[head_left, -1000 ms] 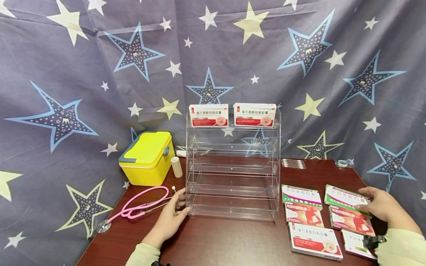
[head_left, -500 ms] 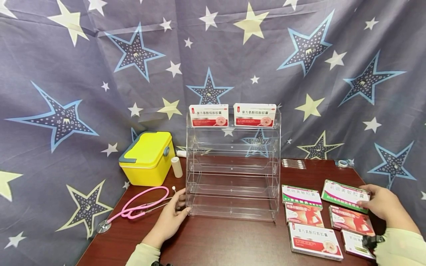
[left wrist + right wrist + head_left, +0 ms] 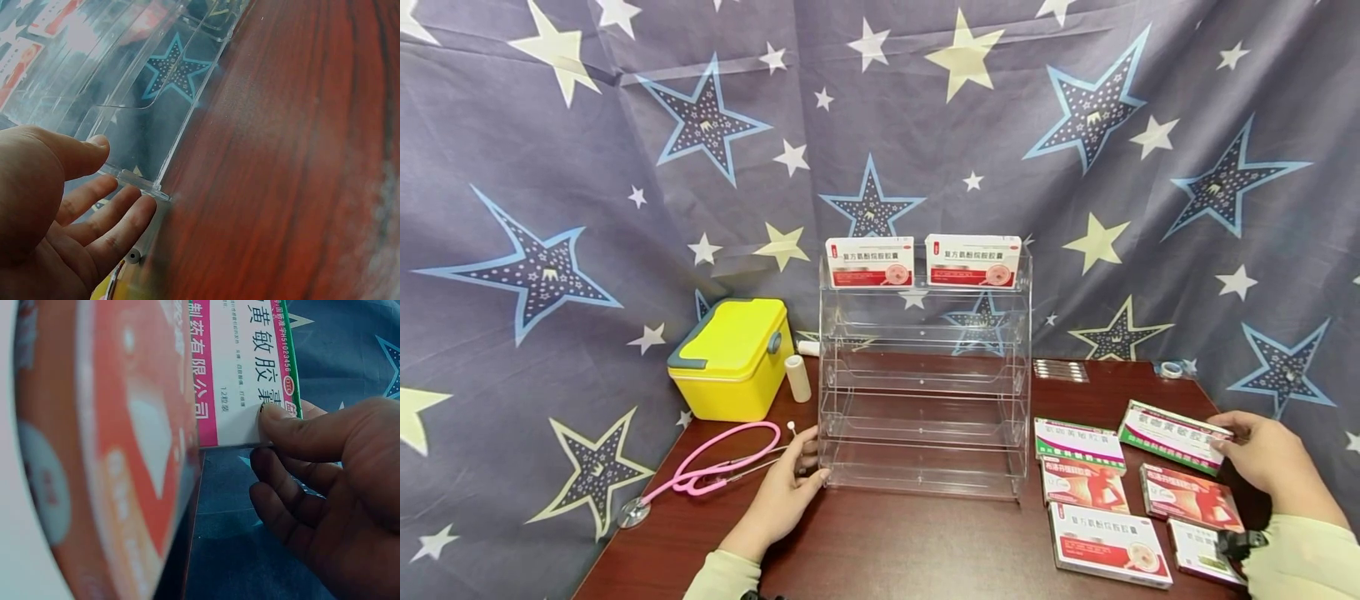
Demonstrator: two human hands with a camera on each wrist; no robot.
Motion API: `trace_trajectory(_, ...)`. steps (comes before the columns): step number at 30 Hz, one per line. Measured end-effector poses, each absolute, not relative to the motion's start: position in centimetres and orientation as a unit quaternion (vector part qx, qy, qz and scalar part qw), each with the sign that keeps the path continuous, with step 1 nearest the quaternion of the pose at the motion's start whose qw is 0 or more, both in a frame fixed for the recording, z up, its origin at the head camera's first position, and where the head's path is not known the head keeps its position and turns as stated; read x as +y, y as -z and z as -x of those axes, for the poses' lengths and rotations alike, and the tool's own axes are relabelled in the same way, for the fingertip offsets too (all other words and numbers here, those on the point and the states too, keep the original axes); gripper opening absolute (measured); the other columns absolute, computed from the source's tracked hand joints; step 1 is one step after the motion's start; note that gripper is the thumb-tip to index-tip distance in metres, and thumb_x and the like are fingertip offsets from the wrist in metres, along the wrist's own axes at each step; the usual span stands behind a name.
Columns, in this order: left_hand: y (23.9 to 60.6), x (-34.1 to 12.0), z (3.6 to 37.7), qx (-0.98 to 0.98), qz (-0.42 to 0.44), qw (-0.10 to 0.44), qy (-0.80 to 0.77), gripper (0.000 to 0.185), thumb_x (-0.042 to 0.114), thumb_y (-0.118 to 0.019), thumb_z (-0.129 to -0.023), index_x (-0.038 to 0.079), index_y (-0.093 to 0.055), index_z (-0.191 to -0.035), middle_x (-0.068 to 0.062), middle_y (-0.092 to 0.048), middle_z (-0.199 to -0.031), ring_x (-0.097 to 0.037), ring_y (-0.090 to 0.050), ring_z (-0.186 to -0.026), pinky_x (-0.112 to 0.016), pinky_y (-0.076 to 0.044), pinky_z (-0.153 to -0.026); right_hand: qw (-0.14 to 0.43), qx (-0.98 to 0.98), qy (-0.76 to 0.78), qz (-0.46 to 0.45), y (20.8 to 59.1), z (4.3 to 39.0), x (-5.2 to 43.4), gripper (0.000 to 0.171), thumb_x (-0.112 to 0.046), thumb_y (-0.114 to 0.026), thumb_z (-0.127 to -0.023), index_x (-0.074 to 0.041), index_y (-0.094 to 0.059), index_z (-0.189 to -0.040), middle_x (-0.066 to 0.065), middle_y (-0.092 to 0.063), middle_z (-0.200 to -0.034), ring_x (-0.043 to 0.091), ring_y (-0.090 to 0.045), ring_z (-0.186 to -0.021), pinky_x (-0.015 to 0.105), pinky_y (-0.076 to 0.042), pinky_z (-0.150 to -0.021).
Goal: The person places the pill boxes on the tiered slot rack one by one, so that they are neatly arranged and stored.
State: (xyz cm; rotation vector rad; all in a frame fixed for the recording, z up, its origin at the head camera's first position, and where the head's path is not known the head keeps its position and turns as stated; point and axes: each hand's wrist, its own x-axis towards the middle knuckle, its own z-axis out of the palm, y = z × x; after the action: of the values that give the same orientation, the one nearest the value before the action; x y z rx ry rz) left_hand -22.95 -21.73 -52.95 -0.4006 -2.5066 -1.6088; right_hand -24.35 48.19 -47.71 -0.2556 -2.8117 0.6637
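Note:
My right hand [image 3: 1262, 458] pinches the right end of a green, white and magenta medicine box [image 3: 1176, 437]. In the right wrist view the thumb lies on the box's printed face [image 3: 240, 369], with other fingers partly behind it. My left hand [image 3: 786, 487] is at the lower left corner of a clear tiered display rack [image 3: 922, 481], its fingers loosely extended. In the left wrist view the thumb and fingers [image 3: 122, 240] lie close to the rack's side edge; firm contact is hard to tell. Two white-and-red capsule boxes [image 3: 870, 262] stand side by side on the top tier.
Right of the rack lie a matching green box [image 3: 1078, 442], two red boxes [image 3: 1191, 497], a white-and-red box [image 3: 1108, 546] and a white box [image 3: 1202, 550]. A yellow case [image 3: 730, 358], a pink stethoscope [image 3: 700, 475] and a bandage roll [image 3: 798, 378] are at left.
My right hand has drawn the green-and-white box slightly up and left, off the red box's edge, and tilted it towards the camera. The left hand has stayed at the rack.

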Motion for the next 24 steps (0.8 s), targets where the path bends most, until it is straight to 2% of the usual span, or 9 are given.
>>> trace_trajectory(4, 53.0, -21.8, 22.9, -0.833, 0.134, 0.069, 0.533, 0.069, 0.001, -0.074, -0.097, 0.023, -0.046, -0.156, -0.017, -0.063, -0.136, -0.032, -0.066, -0.117, -0.034, -0.058, -0.087, 0.136, -0.962, -0.222, 0.081, 47.5, 24.2, 48.1, 0.02, -0.006, -0.077, -0.091, 0.004, -0.07, -0.108, 0.022, -0.068, -0.086, 0.037, -0.062, -0.078, 0.041, -0.041, -0.06)
trace_trajectory(7, 53.0, -21.8, 22.9, -0.833, 0.136, 0.069, 0.532, 0.069, 0.001, -0.073, -0.097, 0.023, -0.045, -0.156, -0.018, -0.063, -0.136, -0.032, -0.067, -0.117, -0.035, -0.058, -0.088, 0.149, -0.961, -0.218, 0.081, 47.2, 24.2, 48.0, 0.02, -0.009, -0.077, -0.093, 0.004, -0.07, -0.108, 0.022, -0.068, -0.086, 0.039, -0.062, -0.078, 0.043, -0.041, -0.06)
trace_trajectory(13, 53.1, -21.8, 23.0, -0.834, 0.137, 0.068, 0.531, 0.068, 0.002, -0.073, -0.098, 0.023, -0.046, -0.156, -0.018, -0.063, -0.135, -0.032, -0.067, -0.117, -0.037, -0.058, -0.088, 0.187, -0.952, -0.224, 0.094, 45.7, 23.9, 47.2, 0.024, -0.015, -0.076, -0.097, 0.004, -0.07, -0.112, 0.031, -0.07, -0.094, 0.051, -0.063, -0.088, 0.062, -0.045, -0.073)
trace_trajectory(15, 53.2, -21.8, 23.0, -0.833, 0.137, 0.069, 0.531, 0.068, 0.002, -0.074, -0.098, 0.023, -0.046, -0.156, -0.018, -0.063, -0.135, -0.032, -0.067, -0.117, -0.038, -0.058, -0.088, 0.203, -0.948, -0.226, 0.1, 44.8, 23.8, 46.8, 0.026, -0.016, -0.075, -0.097, 0.002, -0.07, -0.114, 0.033, -0.07, -0.098, 0.051, -0.065, -0.089, 0.06, -0.046, -0.072)
trace_trajectory(17, 53.2, -21.8, 23.1, -0.833, 0.139, 0.07, 0.531, 0.069, 0.002, -0.074, -0.098, 0.024, -0.045, -0.156, -0.018, -0.063, -0.135, -0.032, -0.067, -0.117, -0.038, -0.058, -0.088, 0.221, -0.942, -0.231, 0.106, 43.9, 23.6, 46.3, 0.028, -0.018, -0.074, -0.098, 0.001, -0.069, -0.118, 0.033, -0.071, -0.101, 0.042, -0.067, -0.081, 0.051, -0.046, -0.068)
trace_trajectory(20, 53.2, -21.9, 23.1, -0.832, 0.141, 0.071, 0.532, 0.069, 0.003, -0.074, -0.098, 0.024, -0.045, -0.156, -0.018, -0.063, -0.135, -0.033, -0.067, -0.117, -0.038, -0.058, -0.088, 0.255, -0.925, -0.258, 0.113, 42.4, 23.4, 45.2, 0.035, -0.023, -0.074, -0.099, 0.0, -0.069, -0.124, 0.028, -0.073, -0.098, 0.007, -0.062, -0.068, 0.033, -0.044, -0.061)
trace_trajectory(22, 53.2, -21.9, 23.1, -0.832, 0.14, 0.07, 0.533, 0.068, 0.004, -0.074, -0.098, 0.024, -0.045, -0.156, -0.018, -0.063, -0.135, -0.033, -0.066, -0.117, -0.038, -0.058, -0.088, 0.284, -0.907, -0.286, 0.125, 41.3, 23.2, 44.1, 0.037, -0.025, -0.074, -0.098, -0.001, -0.07, -0.126, 0.008, -0.076, -0.087, -0.012, -0.051, -0.068, 0.02, -0.042, -0.057)
trace_trajectory(24, 53.3, -21.9, 23.1, -0.831, 0.139, 0.069, 0.534, 0.068, 0.004, -0.074, -0.098, 0.024, -0.045, -0.156, -0.017, -0.063, -0.135, -0.033, -0.066, -0.117, -0.039, -0.058, -0.088, 0.311, -0.882, -0.327, 0.133, 40.1, 23.0, 42.8, 0.038, -0.026, -0.076, -0.097, -0.003, -0.071, -0.127, -0.014, -0.069, -0.08, -0.02, -0.046, -0.066, 0.011, -0.04, -0.056)
